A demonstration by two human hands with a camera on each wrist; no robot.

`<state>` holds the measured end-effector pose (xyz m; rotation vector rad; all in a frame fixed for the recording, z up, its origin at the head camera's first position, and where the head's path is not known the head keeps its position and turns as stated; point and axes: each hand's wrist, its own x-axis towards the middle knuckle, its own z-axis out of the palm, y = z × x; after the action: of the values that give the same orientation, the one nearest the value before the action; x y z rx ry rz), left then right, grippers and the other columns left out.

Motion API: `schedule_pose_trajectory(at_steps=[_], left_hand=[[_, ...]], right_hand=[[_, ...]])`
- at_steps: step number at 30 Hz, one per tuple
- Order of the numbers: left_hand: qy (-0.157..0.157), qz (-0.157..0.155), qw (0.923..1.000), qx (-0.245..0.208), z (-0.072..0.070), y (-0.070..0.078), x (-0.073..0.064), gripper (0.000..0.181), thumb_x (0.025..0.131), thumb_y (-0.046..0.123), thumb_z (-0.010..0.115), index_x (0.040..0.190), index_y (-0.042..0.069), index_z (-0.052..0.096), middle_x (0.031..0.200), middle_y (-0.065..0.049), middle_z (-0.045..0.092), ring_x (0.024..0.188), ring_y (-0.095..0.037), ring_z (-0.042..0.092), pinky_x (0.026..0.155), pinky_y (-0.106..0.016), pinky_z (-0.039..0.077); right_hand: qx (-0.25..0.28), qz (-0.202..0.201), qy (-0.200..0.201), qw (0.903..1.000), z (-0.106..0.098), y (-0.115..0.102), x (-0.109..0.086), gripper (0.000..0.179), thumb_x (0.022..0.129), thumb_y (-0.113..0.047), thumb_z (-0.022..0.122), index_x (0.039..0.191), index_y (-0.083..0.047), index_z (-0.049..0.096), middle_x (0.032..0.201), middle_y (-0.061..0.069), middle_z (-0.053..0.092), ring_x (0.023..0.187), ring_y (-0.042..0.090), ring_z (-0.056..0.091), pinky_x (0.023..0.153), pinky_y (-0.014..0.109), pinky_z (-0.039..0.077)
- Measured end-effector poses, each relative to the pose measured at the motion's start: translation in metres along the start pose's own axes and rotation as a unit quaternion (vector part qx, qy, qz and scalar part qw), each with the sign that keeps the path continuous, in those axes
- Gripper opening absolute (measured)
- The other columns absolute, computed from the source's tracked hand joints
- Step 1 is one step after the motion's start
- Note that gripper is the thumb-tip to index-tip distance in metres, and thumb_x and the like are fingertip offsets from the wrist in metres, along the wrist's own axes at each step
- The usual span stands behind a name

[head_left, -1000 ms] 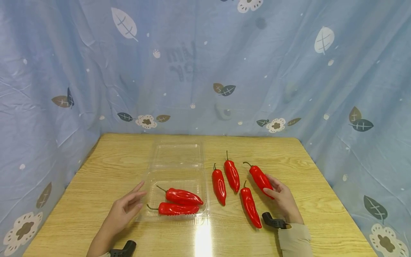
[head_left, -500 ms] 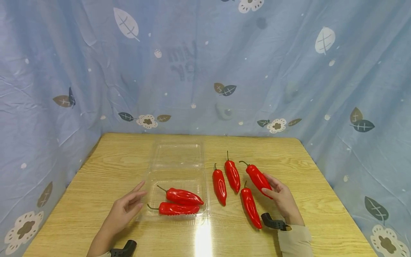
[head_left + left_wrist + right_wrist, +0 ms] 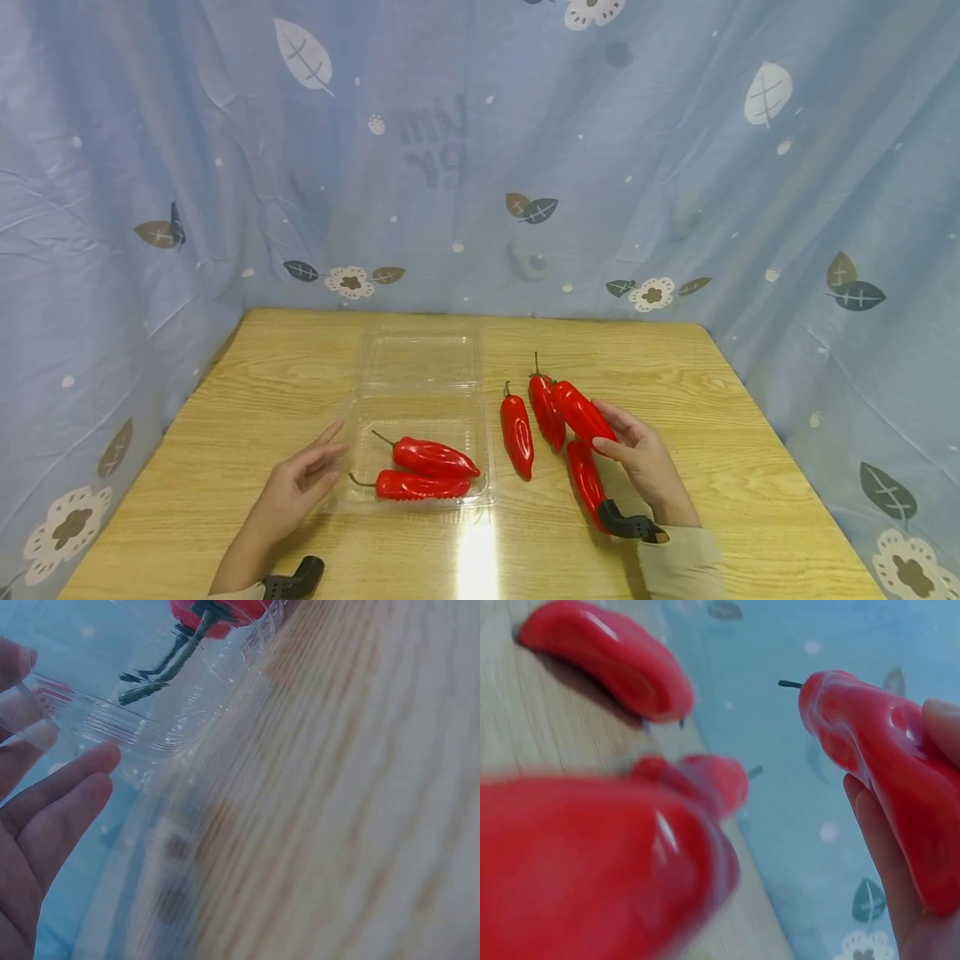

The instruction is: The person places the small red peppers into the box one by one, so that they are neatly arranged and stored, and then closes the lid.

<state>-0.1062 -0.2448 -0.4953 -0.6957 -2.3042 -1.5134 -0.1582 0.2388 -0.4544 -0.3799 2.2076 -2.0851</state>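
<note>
My right hand (image 3: 645,458) pinches a red chili pepper (image 3: 581,412) between thumb and fingers, its stem end pointing away and left. In the head view that pepper overlaps the tops of two others: one red pepper (image 3: 546,417) behind it and another (image 3: 585,479) below, partly hidden by the wrist strap. A further pepper (image 3: 517,437) lies to their left. My left hand (image 3: 296,487), fingers loosely bent and holding nothing, is at the left edge of a clear plastic clamshell box (image 3: 486,450). Inside the box lie two red peppers, an upper one (image 3: 435,457) and a lower one (image 3: 423,485).
The box's clear lid (image 3: 420,362) is folded back flat on the wooden table (image 3: 292,367). A blue patterned curtain (image 3: 480,167) hangs behind the table and along both sides. Each wrist wears a black camera mount.
My right hand has carried its pepper left, from beside the other peppers to over them. My left hand stays in place; the view has shifted slightly.
</note>
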Motion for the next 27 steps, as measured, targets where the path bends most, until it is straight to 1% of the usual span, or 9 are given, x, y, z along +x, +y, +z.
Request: schedule_pose_trajectory(at_steps=[3,8,10,13,15,20,24,26,27], left_hand=[[-0.001,-0.003,1.0,0.004,0.001,-0.001,0.0,0.03,0.086,-0.011,0.059,0.116,-0.011,0.058,0.142,-0.032,0.038,0.122,0.0,0.05,0.096,-0.009,0.044],[-0.006,-0.014,0.9999,0.001,0.002,-0.002,-0.001,0.031,0.087,-0.011,0.058,0.117,-0.011,0.058,0.143,-0.031,0.038,0.122,0.0,0.05,0.095,-0.008,0.044],[-0.007,-0.013,0.9999,0.001,0.002,-0.002,-0.002,0.031,0.086,-0.012,0.058,0.117,-0.011,0.058,0.143,-0.031,0.037,0.121,-0.002,0.052,0.095,-0.009,0.044],[-0.006,-0.011,0.9999,0.001,0.002,-0.001,-0.002,0.031,0.086,-0.012,0.058,0.117,-0.01,0.058,0.143,-0.031,0.037,0.121,-0.004,0.053,0.095,-0.009,0.044],[-0.006,-0.007,0.9999,0.004,0.001,-0.001,-0.002,0.031,0.086,-0.012,0.058,0.117,-0.011,0.058,0.143,-0.031,0.037,0.121,-0.004,0.053,0.095,-0.009,0.044],[-0.011,0.0,0.9999,0.008,0.0,-0.002,-0.001,0.03,0.086,-0.011,0.058,0.116,-0.013,0.057,0.143,-0.032,0.036,0.123,0.001,0.049,0.096,-0.008,0.043],[-0.017,-0.005,0.9998,0.003,-0.002,-0.002,0.0,0.031,0.087,-0.012,0.058,0.117,-0.013,0.057,0.144,-0.032,0.035,0.125,0.003,0.046,0.097,-0.009,0.042],[-0.017,-0.01,0.9998,-0.005,-0.002,-0.001,0.0,0.031,0.087,-0.012,0.058,0.118,-0.013,0.057,0.145,-0.031,0.035,0.125,0.003,0.046,0.098,-0.009,0.042],[-0.016,-0.012,0.9998,-0.007,-0.002,-0.001,0.0,0.031,0.087,-0.012,0.058,0.118,-0.013,0.057,0.144,-0.031,0.035,0.125,0.004,0.046,0.098,-0.009,0.042]], right_hand=[[-0.01,0.011,-0.005,0.9999,0.009,-0.002,0.002,0.056,0.089,-0.001,0.062,0.139,0.008,0.038,0.127,-0.011,0.058,0.11,0.001,0.059,0.088,0.019,0.054],[-0.031,0.026,-0.023,0.9989,0.023,-0.006,0.007,0.056,0.088,-0.005,0.064,0.139,0.003,0.042,0.14,0.015,0.049,0.112,0.003,0.057,0.091,0.019,0.052],[-0.036,0.032,-0.033,0.9983,0.029,-0.009,0.01,0.056,0.088,-0.006,0.065,0.139,0.001,0.044,0.141,0.022,0.046,0.112,0.007,0.057,0.09,0.02,0.052],[-0.044,0.04,-0.046,0.9972,0.038,-0.012,0.015,0.055,0.087,-0.008,0.066,0.138,-0.002,0.046,0.141,0.023,0.045,0.111,0.016,0.057,0.085,0.025,0.055],[-0.049,0.044,-0.059,0.996,0.044,-0.015,0.019,0.054,0.087,-0.009,0.067,0.138,-0.005,0.048,0.14,0.021,0.047,0.108,0.022,0.057,0.078,0.028,0.057],[-0.07,0.055,-0.085,0.9924,0.063,-0.022,0.029,0.054,0.086,-0.013,0.068,0.138,-0.012,0.05,0.137,0.013,0.052,0.103,0.025,0.057,0.062,0.029,0.054],[-0.076,0.065,-0.102,0.9898,0.079,-0.026,0.039,0.052,0.086,-0.012,0.069,0.136,-0.017,0.053,0.137,0.006,0.054,0.112,0.023,0.057,0.079,0.028,0.055],[-0.072,0.063,-0.115,0.9887,0.086,-0.028,0.044,0.051,0.086,-0.01,0.068,0.135,-0.017,0.053,0.137,0.006,0.053,0.118,0.025,0.056,0.094,0.032,0.052],[-0.071,0.061,-0.122,0.9881,0.09,-0.028,0.046,0.051,0.086,-0.009,0.067,0.135,-0.016,0.053,0.137,0.007,0.053,0.119,0.026,0.055,0.097,0.033,0.05]])
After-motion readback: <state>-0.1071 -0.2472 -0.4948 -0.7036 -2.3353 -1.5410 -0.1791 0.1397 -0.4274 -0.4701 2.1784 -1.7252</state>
